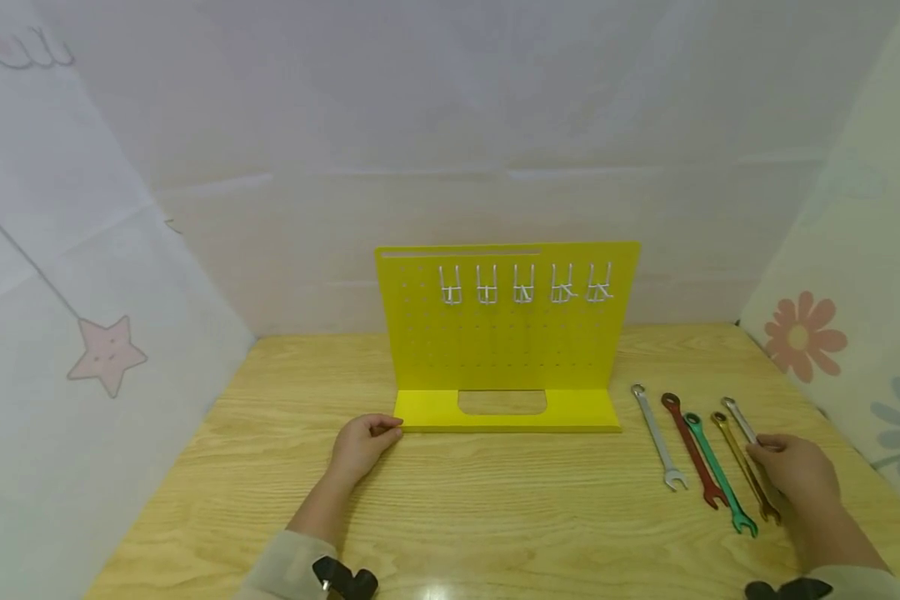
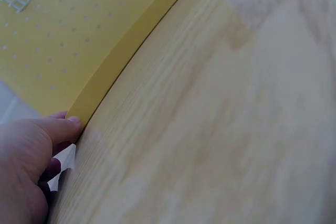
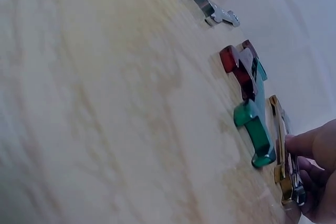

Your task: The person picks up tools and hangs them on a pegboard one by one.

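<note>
A yellow pegboard (image 1: 502,333) stands on the table with several white wire hooks (image 1: 523,285) in a row near its top. My left hand (image 1: 363,448) pinches the front left corner of its base, the thumb lying on the front lip (image 2: 113,69). At the right, my right hand (image 1: 798,473) holds the rightmost silver combination wrench (image 1: 740,419) between thumb and fingers; the palm hides its lower part in the head view. Left of it lie a gold wrench (image 1: 746,467), a green wrench (image 1: 720,473), a red wrench (image 1: 693,450) and another silver wrench (image 1: 656,435).
The wooden table (image 1: 495,508) meets pale fabric walls (image 1: 450,125) at the back and sides. The green and red wrenches lie close together, their open ends towards me. A cutout (image 1: 502,402) opens in the middle of the pegboard's base.
</note>
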`<state>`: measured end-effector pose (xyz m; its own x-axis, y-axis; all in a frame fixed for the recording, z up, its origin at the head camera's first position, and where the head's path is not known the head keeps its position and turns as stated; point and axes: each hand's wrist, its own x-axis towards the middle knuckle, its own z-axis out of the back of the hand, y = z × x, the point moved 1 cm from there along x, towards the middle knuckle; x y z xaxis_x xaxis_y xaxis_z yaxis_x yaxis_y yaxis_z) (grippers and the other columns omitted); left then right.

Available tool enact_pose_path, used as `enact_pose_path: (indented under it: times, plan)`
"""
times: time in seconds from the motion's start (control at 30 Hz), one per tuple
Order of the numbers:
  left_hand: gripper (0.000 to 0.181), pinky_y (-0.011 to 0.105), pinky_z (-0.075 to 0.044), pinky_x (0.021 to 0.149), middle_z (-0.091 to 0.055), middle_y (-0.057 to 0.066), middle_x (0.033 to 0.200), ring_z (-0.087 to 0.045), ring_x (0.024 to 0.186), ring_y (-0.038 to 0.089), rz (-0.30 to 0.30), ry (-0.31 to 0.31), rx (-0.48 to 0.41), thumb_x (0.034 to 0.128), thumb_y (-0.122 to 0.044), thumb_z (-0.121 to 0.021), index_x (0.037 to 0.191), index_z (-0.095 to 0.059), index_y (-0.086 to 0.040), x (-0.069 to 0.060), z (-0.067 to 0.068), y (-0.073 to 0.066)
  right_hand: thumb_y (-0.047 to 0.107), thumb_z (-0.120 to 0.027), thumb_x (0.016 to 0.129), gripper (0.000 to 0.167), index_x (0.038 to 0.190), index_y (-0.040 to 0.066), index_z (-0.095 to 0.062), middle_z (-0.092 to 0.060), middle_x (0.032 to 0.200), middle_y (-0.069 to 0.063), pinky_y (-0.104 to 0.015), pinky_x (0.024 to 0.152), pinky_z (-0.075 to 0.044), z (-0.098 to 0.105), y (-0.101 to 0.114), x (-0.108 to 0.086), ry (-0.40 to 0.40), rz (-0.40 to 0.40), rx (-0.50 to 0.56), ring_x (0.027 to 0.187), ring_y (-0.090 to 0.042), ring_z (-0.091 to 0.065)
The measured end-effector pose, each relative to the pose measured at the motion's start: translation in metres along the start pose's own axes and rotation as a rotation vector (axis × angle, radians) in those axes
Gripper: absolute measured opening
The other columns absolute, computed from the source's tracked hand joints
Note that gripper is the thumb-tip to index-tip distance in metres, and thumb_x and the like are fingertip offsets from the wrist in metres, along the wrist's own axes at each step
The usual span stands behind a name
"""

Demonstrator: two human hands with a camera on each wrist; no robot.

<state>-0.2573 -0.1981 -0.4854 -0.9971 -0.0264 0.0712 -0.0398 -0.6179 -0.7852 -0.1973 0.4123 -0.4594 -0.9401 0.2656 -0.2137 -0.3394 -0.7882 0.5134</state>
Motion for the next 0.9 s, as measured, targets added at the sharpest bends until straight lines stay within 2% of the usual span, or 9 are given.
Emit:
enact_pose_path:
  times: [0.2, 0.4, 0.47, 0.53, 0.63, 0.73, 0.77, 0.8, 0.9]
  plan:
    - [0.012, 0.043, -0.051, 0.091, -0.073, 0.005, 0.107, -0.063, 0.099, 0.021, -0.010, -0.003, 0.002, 0.0896, -0.018, -0.072, 0.099, -0.077, -0.014, -0.001, 0.000, -0.002, 0.034, -0.052, 0.100, 0.058, 0.132, -0.013, -0.048, -0.059, 0.117, -0.037, -0.045, 0.070, -0.047, -0.002, 0.005, -0.002, -0.056, 0.023, 0.023, 0.094, -0.047, -0.058]
    - [0.012, 0.041, -0.051, 0.089, -0.073, 0.005, 0.108, -0.063, 0.097, 0.019, -0.006, -0.005, 0.013, 0.0903, -0.019, -0.071, 0.100, -0.077, -0.015, -0.003, 0.001, -0.002, 0.034, -0.049, 0.101, 0.057, 0.135, -0.013, -0.046, -0.048, 0.131, -0.039, -0.057, 0.083, -0.045, -0.003, 0.009, -0.003, -0.061, 0.013, 0.058, 0.108, -0.056, -0.049]
    - [0.012, 0.042, -0.051, 0.089, -0.073, 0.005, 0.108, -0.063, 0.097, 0.020, -0.009, -0.007, 0.014, 0.0901, -0.018, -0.071, 0.100, -0.077, -0.015, -0.004, 0.000, -0.002, 0.034, -0.047, 0.101, 0.059, 0.137, -0.012, -0.043, -0.045, 0.134, -0.039, -0.057, 0.085, -0.045, -0.004, 0.009, -0.003, -0.061, 0.000, 0.092, 0.110, -0.056, -0.048]
    - [0.012, 0.042, -0.051, 0.089, -0.072, 0.004, 0.107, -0.063, 0.097, 0.020, -0.006, -0.007, 0.011, 0.0897, -0.019, -0.071, 0.100, -0.077, -0.015, -0.004, 0.000, -0.001, 0.033, -0.045, 0.102, 0.058, 0.139, -0.012, -0.042, -0.046, 0.134, -0.038, -0.050, 0.080, -0.049, -0.005, 0.010, -0.004, -0.075, -0.006, 0.146, 0.105, -0.050, -0.053]
    - [0.012, 0.043, -0.051, 0.090, -0.072, 0.004, 0.107, -0.063, 0.098, 0.021, -0.004, -0.007, 0.004, 0.0895, -0.018, -0.072, 0.100, -0.077, -0.015, -0.004, 0.000, -0.001, 0.033, -0.043, 0.103, 0.059, 0.140, -0.012, -0.041, -0.054, 0.125, -0.036, -0.034, 0.068, -0.052, -0.008, 0.013, -0.005, -0.127, 0.019, 0.226, 0.084, -0.023, -0.063]
    - [0.012, 0.043, -0.051, 0.091, -0.072, 0.003, 0.107, -0.063, 0.099, 0.021, 0.000, -0.008, -0.004, 0.0895, -0.019, -0.072, 0.100, -0.077, -0.016, -0.005, 0.001, -0.001, 0.033, -0.042, 0.104, 0.059, 0.143, -0.011, -0.038, -0.058, 0.116, -0.032, -0.025, 0.057, -0.048, -0.010, 0.021, -0.007, -0.172, 0.058, 0.303, 0.069, -0.002, -0.053]
    - [0.012, 0.043, -0.051, 0.091, -0.072, 0.003, 0.107, -0.063, 0.099, 0.021, -0.001, -0.008, -0.005, 0.0896, -0.019, -0.071, 0.100, -0.076, -0.015, -0.005, 0.001, -0.001, 0.033, -0.042, 0.104, 0.060, 0.145, -0.011, -0.036, -0.060, 0.111, -0.026, -0.024, 0.055, -0.047, -0.010, 0.025, -0.008, -0.176, 0.061, 0.338, 0.065, 0.000, -0.050]
    - [0.012, 0.043, -0.051, 0.091, -0.072, 0.003, 0.107, -0.063, 0.100, 0.021, -0.002, -0.007, -0.006, 0.0897, -0.019, -0.071, 0.100, -0.077, -0.015, -0.005, 0.001, -0.001, 0.034, -0.042, 0.104, 0.061, 0.146, -0.010, -0.033, -0.059, 0.113, -0.024, -0.023, 0.055, -0.047, -0.010, 0.029, -0.009, -0.175, 0.062, 0.375, 0.066, 0.001, -0.048]
    - [0.012, 0.044, -0.051, 0.091, -0.072, 0.003, 0.107, -0.063, 0.100, 0.021, -0.012, -0.007, -0.006, 0.0898, -0.018, -0.071, 0.100, -0.077, -0.015, -0.005, 0.001, -0.002, 0.036, -0.041, 0.104, 0.064, 0.149, -0.007, -0.028, -0.057, 0.107, 0.001, -0.022, 0.059, -0.044, -0.010, 0.042, -0.013, -0.146, 0.059, 0.495, 0.074, -0.003, -0.046]
